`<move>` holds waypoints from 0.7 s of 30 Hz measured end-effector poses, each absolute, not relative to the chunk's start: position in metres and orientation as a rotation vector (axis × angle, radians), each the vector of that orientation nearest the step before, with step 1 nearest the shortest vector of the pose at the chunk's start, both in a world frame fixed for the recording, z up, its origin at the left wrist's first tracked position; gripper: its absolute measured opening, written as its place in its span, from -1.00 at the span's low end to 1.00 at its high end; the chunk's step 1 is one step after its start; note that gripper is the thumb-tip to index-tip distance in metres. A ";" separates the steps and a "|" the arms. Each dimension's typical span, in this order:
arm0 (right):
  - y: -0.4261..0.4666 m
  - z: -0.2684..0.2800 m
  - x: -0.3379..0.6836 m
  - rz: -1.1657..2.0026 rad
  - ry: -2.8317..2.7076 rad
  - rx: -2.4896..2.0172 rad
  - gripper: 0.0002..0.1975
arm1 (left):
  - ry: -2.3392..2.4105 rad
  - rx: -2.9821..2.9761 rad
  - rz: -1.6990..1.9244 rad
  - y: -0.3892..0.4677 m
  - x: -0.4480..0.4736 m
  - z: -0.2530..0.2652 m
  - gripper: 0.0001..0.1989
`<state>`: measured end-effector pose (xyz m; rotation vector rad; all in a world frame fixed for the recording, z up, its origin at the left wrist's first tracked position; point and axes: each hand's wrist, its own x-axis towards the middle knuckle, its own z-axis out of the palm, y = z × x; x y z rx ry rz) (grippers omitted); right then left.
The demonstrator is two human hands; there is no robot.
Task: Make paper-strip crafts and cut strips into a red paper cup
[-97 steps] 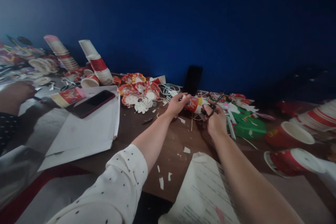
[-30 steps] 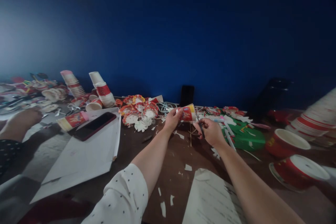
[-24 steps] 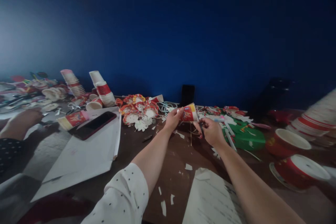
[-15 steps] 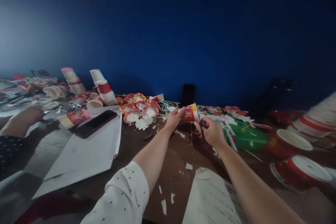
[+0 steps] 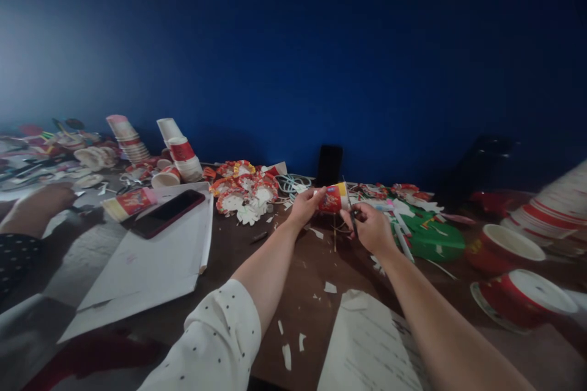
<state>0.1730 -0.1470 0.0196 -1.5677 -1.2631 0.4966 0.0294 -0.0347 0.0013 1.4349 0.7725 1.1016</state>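
A red and yellow paper cup (image 5: pixel 332 199) lies sideways in the air above the brown table, and my left hand (image 5: pixel 304 208) is closed on its left end. My right hand (image 5: pixel 369 227) grips a pair of dark scissors (image 5: pixel 353 220). One scissor blade stands up beside the cup's right end; whether it touches the paper I cannot tell. Behind the cup, a black phone (image 5: pixel 329 165) leans near the blue wall. Left of my hands are cut paper cups spread like flowers (image 5: pixel 247 189). White paper scraps (image 5: pixel 330 288) lie on the table below.
Stacked paper cups (image 5: pixel 183 159) stand at the back left. A phone (image 5: pixel 167 214) rests on white paper (image 5: pixel 151 269). A green sheet (image 5: pixel 435 238) and red paper bowls (image 5: pixel 527 293) are at right. Another person's hand (image 5: pixel 46 201) is at far left. A written sheet (image 5: pixel 367 342) lies in front.
The scissor blade now shows upright beside the cup's right end, where it was lower before. My hands have barely shifted, and the view has moved slightly.
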 end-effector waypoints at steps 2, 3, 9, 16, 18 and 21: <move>-0.148 0.023 0.172 0.481 -1.272 -1.576 -0.66 | 0.779 1.442 1.093 -0.035 0.029 0.002 -0.47; -0.149 0.025 0.171 0.472 -1.278 -1.580 -0.66 | 0.777 1.440 1.093 -0.036 0.029 0.002 -0.48; -0.149 0.026 0.170 0.496 -1.270 -1.551 -0.66 | 0.772 1.426 1.082 -0.037 0.030 0.003 -0.47; -0.146 0.023 0.166 0.628 -1.185 -1.470 -0.65 | 0.799 1.386 1.077 -0.037 0.031 0.001 -0.43; -0.148 0.026 0.164 0.629 -1.180 -1.474 -0.64 | 0.794 1.383 1.086 -0.036 0.032 0.000 -0.43; -0.151 0.033 0.161 0.575 -1.180 -1.503 -0.62 | 0.796 1.395 1.083 -0.035 0.032 -0.001 -0.43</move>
